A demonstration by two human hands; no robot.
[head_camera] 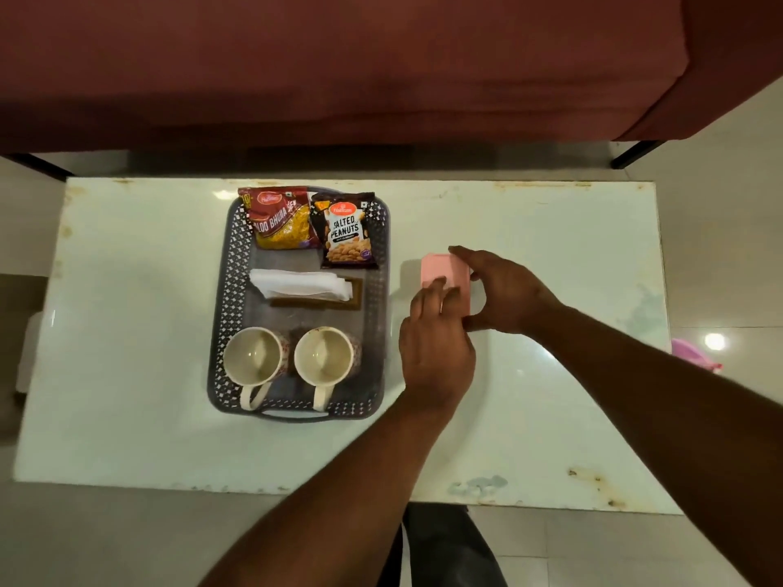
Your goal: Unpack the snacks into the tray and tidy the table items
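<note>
A grey perforated tray lies on the white table. At its far end are a red aloo bhujia packet and a dark salted peanuts packet. White napkins lie mid-tray on a brown holder. Two white mugs stand at the near end. Right of the tray, a flat pink object rests on the table. My right hand grips its right side and my left hand has its fingertips on its near edge.
A dark red sofa runs along the far side of the table. A pink item shows on the floor past the table's right edge. The table's edges are chipped and rusty.
</note>
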